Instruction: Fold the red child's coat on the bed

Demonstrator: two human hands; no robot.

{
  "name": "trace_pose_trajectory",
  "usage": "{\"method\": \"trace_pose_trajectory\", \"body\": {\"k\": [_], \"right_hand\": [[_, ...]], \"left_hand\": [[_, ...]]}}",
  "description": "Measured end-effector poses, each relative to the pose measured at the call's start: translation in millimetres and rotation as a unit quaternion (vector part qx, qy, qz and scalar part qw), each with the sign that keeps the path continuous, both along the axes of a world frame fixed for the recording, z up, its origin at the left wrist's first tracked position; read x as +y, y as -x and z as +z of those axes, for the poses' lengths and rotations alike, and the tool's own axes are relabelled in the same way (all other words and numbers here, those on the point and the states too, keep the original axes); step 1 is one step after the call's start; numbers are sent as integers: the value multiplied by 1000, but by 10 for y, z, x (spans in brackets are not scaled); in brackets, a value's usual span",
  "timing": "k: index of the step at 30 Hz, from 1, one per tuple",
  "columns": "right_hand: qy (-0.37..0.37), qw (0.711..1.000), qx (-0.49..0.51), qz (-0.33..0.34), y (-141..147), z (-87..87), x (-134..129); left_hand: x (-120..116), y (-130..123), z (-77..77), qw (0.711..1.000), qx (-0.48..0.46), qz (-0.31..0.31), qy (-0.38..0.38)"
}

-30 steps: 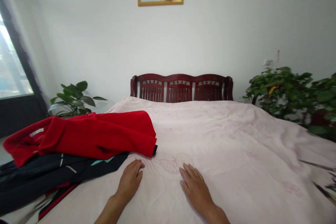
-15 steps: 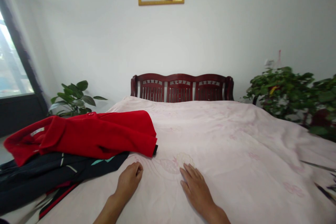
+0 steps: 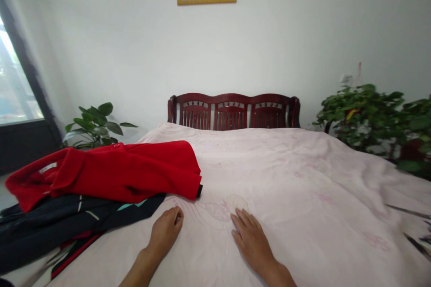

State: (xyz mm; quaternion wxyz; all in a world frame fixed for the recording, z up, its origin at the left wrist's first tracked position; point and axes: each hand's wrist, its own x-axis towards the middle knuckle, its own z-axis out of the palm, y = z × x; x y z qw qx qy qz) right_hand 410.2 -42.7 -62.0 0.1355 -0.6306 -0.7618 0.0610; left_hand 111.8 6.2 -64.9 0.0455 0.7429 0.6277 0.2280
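Note:
My left hand (image 3: 166, 228) rests on a pale pink bedsheet (image 3: 289, 179), its fingers curled into a loose fist with nothing showing in them. To the right, my right hand (image 3: 252, 237) lies flat and open, fingertips on a cream flower motif printed on the sheet. A red coat (image 3: 124, 172) is spread out beyond and to the left of my left hand, its collar toward the left edge. Under the coat lies a dark navy garment (image 3: 111, 210) with white and teal marks. Neither hand touches the clothes.
More striped clothing (image 3: 76, 255) shows at the lower left. Thin dark items (image 3: 415, 246) lie at the right edge, partly cut off. A dark red wooden backrest (image 3: 232, 110) stands against the wall, between leafy plants (image 3: 96, 123) on the left and bushier plants (image 3: 367, 121) on the right.

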Motion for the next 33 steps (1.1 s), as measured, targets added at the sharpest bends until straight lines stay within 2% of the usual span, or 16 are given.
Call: {"method": "trace_pose_trajectory", "body": {"k": [25,33], "right_hand": [[-19,1000,13,7,7,58,-27],[-22,1000,8,12,-16,11,-22]], "left_hand": [[-19,-4,35,1000,-3,1,-2],[-26,18,22,998,-53,-16,8]]}}
